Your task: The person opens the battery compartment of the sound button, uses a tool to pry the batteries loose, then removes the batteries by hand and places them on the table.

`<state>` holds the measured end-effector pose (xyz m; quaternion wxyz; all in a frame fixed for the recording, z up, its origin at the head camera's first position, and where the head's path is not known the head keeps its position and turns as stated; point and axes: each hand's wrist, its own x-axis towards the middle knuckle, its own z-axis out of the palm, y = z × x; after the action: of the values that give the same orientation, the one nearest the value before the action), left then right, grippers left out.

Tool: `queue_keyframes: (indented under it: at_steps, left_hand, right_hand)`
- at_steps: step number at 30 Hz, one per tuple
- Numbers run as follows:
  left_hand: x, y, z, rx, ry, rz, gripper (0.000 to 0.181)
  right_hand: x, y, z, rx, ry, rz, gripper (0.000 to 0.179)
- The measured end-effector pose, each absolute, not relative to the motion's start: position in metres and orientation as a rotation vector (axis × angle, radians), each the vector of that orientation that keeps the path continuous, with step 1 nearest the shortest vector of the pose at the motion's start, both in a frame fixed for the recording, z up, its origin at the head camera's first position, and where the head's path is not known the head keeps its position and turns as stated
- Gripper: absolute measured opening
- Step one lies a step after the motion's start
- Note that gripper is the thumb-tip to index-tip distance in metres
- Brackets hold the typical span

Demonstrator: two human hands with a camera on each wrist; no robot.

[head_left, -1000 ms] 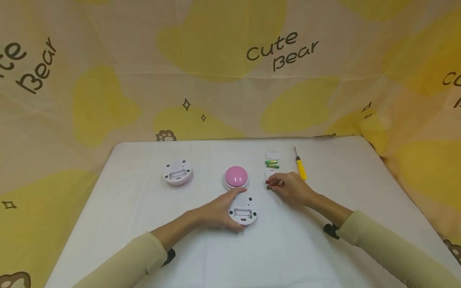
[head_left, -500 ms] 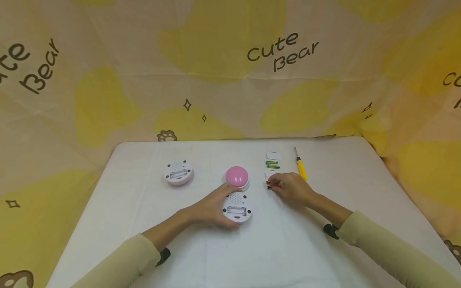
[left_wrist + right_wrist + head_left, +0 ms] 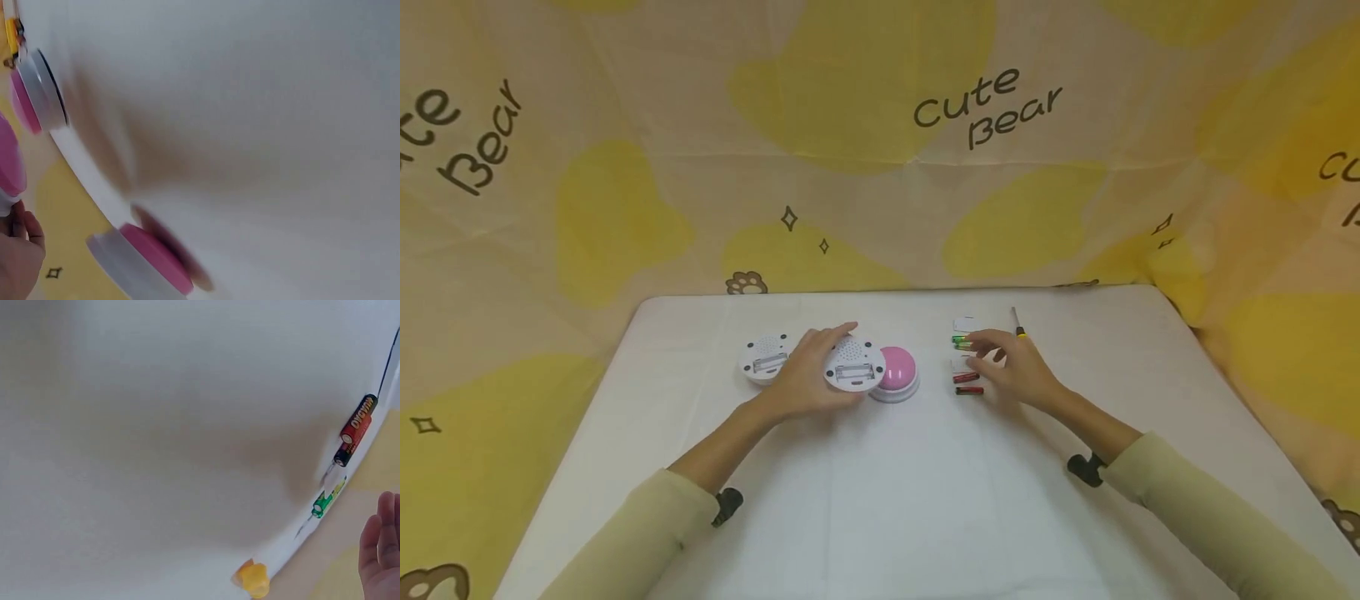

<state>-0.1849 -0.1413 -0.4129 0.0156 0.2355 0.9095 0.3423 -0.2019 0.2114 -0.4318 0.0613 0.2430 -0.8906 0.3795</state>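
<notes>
Tabletop (image 3: 910, 525) white; yellow-patterned fabric (image 3: 850, 200) behind; hands (image 3: 801, 381) (image 3: 1018, 367) above.

Pink-white button (image 3: 9, 159) in left hand (image 3: 22, 256)

I look into a makeshift, cloth-walled booth: yellow-patterned "Cute Bear" fabric (image 3: 850, 100) hangs behind and beside a plain white counter (image 3: 895, 517).

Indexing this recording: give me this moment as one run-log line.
left hand: grips pink-white button, battery compartment open | right hand: near green batteries | red batteries: on table
</notes>
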Motion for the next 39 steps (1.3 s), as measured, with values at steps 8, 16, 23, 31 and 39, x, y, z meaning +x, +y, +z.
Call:
queue_keyframes:
  at_steps: [8, 16, 23, 31, 39]
  left_hand:
    - [-0.201, -0.153, -0.409, 0.604, 2.915, 0.861, 0.097]
    - [-0.212, -0.156, -0.414, 0.563, 2.912, 0.739, 0.098]
    - [-0.219, -0.160, -0.417, 0.626, 2.893, 0.682, 0.098]
    - [-0.223, -0.157, -0.416, 0.677, 2.865, 0.669, 0.105]
    - [-0.215, -0.129, -0.413, 0.836, 2.841, 0.752, 0.106]
  right_hand:
    - [-0.208, 0.206, -0.428, 0.562, -2.685, 1.412, 0.041]
    - [-0.207, 0.195, -0.422, 0.501, -2.662, 1.548, 0.041]
    - [-0.201, 0.188, -0.413, 0.471, -2.675, 1.627, 0.041]
    - [-0.205, 0.193, -0.417, 0.468, -2.668, 1.661, 0.043]
    - [-0.206, 0.196, -0.424, 0.458, -2.637, 1.751, 0.042]
